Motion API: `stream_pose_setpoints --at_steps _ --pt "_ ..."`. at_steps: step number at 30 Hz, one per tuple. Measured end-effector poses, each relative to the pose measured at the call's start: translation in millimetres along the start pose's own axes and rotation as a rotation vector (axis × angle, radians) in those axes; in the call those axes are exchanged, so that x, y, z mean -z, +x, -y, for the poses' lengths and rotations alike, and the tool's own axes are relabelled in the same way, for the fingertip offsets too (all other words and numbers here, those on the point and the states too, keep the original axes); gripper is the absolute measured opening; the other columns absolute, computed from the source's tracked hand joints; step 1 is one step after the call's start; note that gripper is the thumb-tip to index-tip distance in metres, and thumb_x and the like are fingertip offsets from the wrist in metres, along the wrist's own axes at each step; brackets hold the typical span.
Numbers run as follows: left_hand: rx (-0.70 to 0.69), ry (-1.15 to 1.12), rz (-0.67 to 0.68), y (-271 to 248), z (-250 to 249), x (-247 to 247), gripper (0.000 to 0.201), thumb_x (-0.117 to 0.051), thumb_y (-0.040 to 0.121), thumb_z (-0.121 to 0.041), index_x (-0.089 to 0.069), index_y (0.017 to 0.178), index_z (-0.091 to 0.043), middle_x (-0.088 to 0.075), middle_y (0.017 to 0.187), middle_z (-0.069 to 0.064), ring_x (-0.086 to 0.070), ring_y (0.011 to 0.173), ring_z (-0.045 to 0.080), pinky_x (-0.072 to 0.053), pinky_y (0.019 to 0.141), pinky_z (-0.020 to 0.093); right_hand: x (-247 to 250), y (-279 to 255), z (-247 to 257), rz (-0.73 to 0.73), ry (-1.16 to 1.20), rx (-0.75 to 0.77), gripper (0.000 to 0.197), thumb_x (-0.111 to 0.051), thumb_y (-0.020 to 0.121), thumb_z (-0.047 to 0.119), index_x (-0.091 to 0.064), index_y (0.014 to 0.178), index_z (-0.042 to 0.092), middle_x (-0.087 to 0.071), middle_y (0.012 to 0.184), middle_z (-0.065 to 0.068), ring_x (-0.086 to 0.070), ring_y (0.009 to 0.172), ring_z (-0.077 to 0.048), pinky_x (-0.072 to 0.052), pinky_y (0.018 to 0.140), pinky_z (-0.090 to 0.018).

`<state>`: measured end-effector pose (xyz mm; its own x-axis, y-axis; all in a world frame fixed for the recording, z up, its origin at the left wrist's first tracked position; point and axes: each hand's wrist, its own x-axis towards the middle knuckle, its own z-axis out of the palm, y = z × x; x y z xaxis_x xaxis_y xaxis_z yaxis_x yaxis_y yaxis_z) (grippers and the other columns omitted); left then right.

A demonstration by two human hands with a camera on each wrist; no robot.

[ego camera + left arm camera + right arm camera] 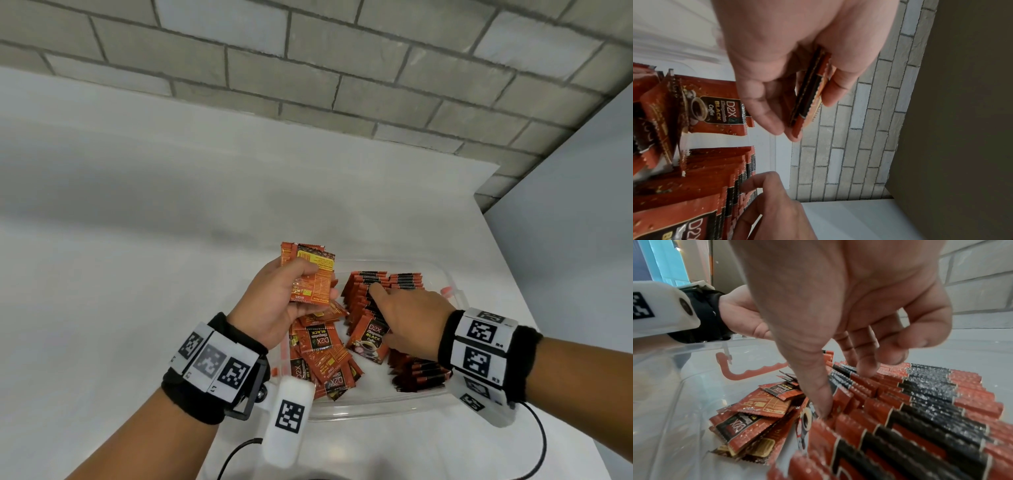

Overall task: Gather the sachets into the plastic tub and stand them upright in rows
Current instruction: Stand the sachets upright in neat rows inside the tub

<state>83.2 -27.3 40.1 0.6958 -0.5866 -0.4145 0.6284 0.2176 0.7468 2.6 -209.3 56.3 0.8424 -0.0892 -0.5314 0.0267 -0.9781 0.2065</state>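
**Both hands over the tub, one holding, one sorting**

Up above the tub's left side, the left hand is raised with palm turned inward, thumb and curled fingers pinching a small stack of sachets; the left wrist view shows several edges pressed together, though their exact number cannot be told. The right hand reaches down into the clear plastic tub palm down, grasping nothing: its index finger stretches out and presses between upright sachets while the other fingers rest loosely on their tops.

Two rows of upright sachets stand side by side along the tub's far and right part, packed too tightly to count. One sachet leans face-out against the near end of the row. A loose heap of sachets lies flat at the left, roughly ten, overlapping. More sachets show under the right wrist.

Bare tub floor shows between heap and rows, near the front wall. An orange latch sits on the far right rim. The tub sits on a white table, close to its right edge, with open surface to the left and behind.
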Motion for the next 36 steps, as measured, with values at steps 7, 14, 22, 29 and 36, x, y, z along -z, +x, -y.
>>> stream_pose_setpoints --at_steps 7,14,22,29,36 --pt "-0.006 -0.023 0.001 -2 2 0 0.017 -0.048 0.095 -0.009 -0.056 0.109 -0.007 -0.073 0.088 0.013 -0.070 0.071 0.024 -0.056 0.070 0.034 4 -9 8 0.000 0.005 0.042 0.048 -0.057 0.089 0.023 -0.029 0.127 0.014 -0.052 0.094 -0.003 -0.048 0.070 -0.020 -0.033 0.049 -0.027" --pt "-0.024 -0.032 0.025 -3 2 1 0.016 -0.047 0.095 -0.008 -0.058 0.106 -0.005 -0.073 0.085 0.014 -0.070 0.070 0.025 -0.057 0.071 0.036 5 -14 21 0.221 0.105 0.240 0.020 -0.045 0.093 0.018 -0.064 0.095 0.010 -0.063 0.086 -0.004 -0.054 0.073 -0.019 -0.043 0.058 -0.026" --pt "-0.037 -0.019 0.010 -4 3 2 0.015 -0.048 0.095 -0.008 -0.056 0.107 -0.004 -0.072 0.086 0.016 -0.070 0.072 0.027 -0.057 0.070 0.035 -1 -3 14 0.531 0.258 0.146 0.040 -0.043 0.096 0.025 -0.052 0.132 0.011 -0.070 0.106 -0.013 -0.066 0.074 -0.019 -0.054 0.085 -0.032" --pt "-0.047 0.015 0.007 -7 4 0 0.013 -0.048 0.095 -0.007 -0.057 0.105 -0.006 -0.071 0.087 0.015 -0.069 0.073 0.027 -0.057 0.068 0.033 -4 0 11 0.522 0.239 0.090 0.043 -0.047 0.096 0.033 -0.053 0.129 0.007 -0.068 0.108 -0.013 -0.056 0.055 -0.012 -0.055 0.076 -0.033" --pt "-0.047 0.036 0.005 -6 5 0 0.013 -0.048 0.096 -0.007 -0.057 0.104 -0.007 -0.070 0.088 0.015 -0.069 0.072 0.025 -0.056 0.072 0.036 -8 -2 12 0.509 0.227 0.126 0.046 -0.046 0.096 0.041 -0.054 0.131 0.013 -0.065 0.118 -0.007 -0.068 0.082 -0.022 -0.054 0.087 -0.036"
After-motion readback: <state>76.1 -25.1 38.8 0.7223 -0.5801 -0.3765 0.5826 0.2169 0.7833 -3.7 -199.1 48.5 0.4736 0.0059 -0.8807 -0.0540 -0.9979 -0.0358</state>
